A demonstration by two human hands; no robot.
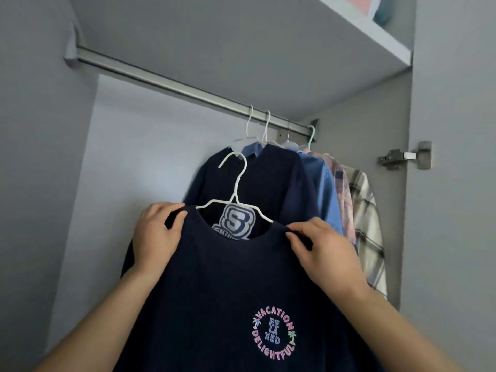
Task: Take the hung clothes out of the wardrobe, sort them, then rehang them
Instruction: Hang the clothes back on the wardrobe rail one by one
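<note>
A navy T-shirt (228,277) with a round "Vacation Relaxed Delightful" print sits on a white wire hanger (237,189), held up in front of me below the rail. My left hand (157,233) grips its left shoulder, thumb over the fabric edge. My right hand (324,248) pinches the right shoulder near the collar. The hanger's hook is free in the air, not on the metal rail (174,85). Behind hang a navy top (273,183), a blue shirt (326,189) and plaid shirts (362,210), bunched at the rail's right end.
The rail's left half is bare. A shelf (370,30) runs above the rail with pink and teal items on it. The wardrobe's right side panel carries a metal hinge (405,156). Grey walls close in on the left and behind.
</note>
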